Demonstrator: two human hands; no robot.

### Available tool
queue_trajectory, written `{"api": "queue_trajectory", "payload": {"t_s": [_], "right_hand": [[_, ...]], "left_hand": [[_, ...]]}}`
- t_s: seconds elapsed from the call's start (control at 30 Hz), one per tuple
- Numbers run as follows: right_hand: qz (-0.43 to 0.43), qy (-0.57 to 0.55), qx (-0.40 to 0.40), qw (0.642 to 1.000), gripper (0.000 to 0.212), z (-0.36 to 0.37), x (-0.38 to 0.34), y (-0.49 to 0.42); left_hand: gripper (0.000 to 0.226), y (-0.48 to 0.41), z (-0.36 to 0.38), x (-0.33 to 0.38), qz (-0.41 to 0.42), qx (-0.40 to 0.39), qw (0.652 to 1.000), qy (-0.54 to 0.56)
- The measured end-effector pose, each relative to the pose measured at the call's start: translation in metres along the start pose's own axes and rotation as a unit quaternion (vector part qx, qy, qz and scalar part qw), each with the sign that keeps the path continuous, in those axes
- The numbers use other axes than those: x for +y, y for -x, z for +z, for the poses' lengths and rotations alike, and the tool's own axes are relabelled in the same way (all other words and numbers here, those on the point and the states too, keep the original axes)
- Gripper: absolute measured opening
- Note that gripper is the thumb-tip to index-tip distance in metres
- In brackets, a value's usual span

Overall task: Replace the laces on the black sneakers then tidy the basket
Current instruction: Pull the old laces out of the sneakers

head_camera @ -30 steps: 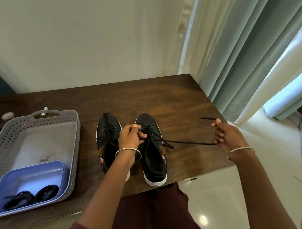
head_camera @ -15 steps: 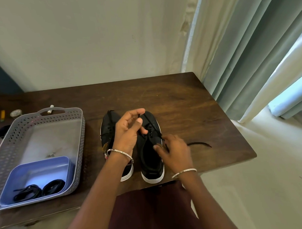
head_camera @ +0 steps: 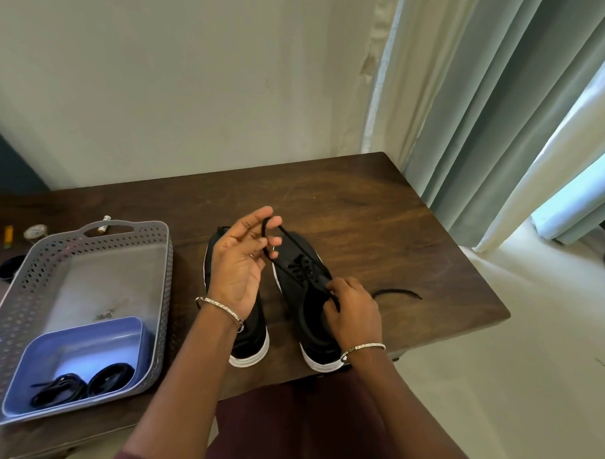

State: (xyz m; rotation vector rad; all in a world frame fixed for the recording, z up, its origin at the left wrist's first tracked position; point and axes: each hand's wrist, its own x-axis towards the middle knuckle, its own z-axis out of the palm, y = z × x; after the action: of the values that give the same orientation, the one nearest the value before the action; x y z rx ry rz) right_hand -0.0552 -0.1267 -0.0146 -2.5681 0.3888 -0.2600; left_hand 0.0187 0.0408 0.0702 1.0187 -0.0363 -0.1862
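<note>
The dark wooden bench (head_camera: 361, 199) is spanning the middle of the frame. It is carrying the grey perforated basket (head_camera: 163, 268) at the left and the pair of black sneakers at the centre. A blue tray (head_camera: 85, 346) is sitting in the basket's lower corner and is holding coiled black laces (head_camera: 83, 384). The left-hand sneaker (head_camera: 251, 337) is lying mostly under the raised left hand (head_camera: 240, 265), and the right-hand sneaker (head_camera: 313, 321) is the one being worked on.

The left hand is lifting a loop of the shoelace (head_camera: 287, 235) above the toe, with its fingers (head_camera: 259, 213) hooked round the loop. The right hand (head_camera: 357, 313) is resting at the sneaker's throat, and its fingers (head_camera: 331, 298) are pinching the lace just beside the eyelets. The lace's loose end (head_camera: 396, 292) is lying on the bench at centre right.

The step appears to be working the lace through the eyelets, though whether it is going out or in is hard to tell. To do it well:
- The right hand should be steadying the sneaker and feeding slack one eyelet row at a time.
- The left hand should be drawing the loop straight up along the tongue, not sideways, so the lace is not dragging the shoe.
- The loose end is worth watching, as it could snag at an eyelet.
</note>
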Motion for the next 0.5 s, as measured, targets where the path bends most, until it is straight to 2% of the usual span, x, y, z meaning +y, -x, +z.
{"api": "queue_trajectory", "payload": {"t_s": [0.07,0.17,0.27,0.37,0.4,0.43,0.47,0.5], "right_hand": [[-0.001,0.007,0.006,1.0,0.026,-0.001,0.001,0.0],[-0.002,0.011,0.016,1.0,0.027,-0.001,0.001,0.001],[-0.001,0.027,0.006,1.0,0.027,-0.002,-0.001,0.0],[-0.005,0.045,-0.007,0.999,0.027,-0.004,-0.002,-0.002],[-0.009,0.047,-0.009,0.999,0.028,-0.005,-0.002,-0.003],[-0.014,0.049,-0.011,0.999,0.029,-0.005,-0.002,-0.003],[-0.018,0.05,-0.012,0.999,0.028,-0.005,-0.001,-0.003],[-0.02,0.051,-0.011,0.998,0.028,-0.005,-0.001,-0.003]], "left_hand": [[0.041,-0.001,0.0,-0.001,-0.011,0.019,1.0,0.009],[0.03,0.0,-0.002,-0.007,0.01,0.032,0.995,-0.093],[0.029,0.003,-0.002,-0.006,0.049,0.01,0.985,-0.166],[0.032,0.004,-0.005,0.001,0.019,-0.007,0.984,-0.179],[0.032,0.001,-0.006,0.002,-0.006,0.005,0.97,-0.243],[0.031,-0.002,-0.007,0.003,-0.034,0.019,0.941,-0.336],[0.029,-0.007,-0.008,0.004,-0.064,0.025,0.892,-0.447],[0.028,-0.011,-0.008,0.004,-0.087,0.019,0.82,-0.566]]}}
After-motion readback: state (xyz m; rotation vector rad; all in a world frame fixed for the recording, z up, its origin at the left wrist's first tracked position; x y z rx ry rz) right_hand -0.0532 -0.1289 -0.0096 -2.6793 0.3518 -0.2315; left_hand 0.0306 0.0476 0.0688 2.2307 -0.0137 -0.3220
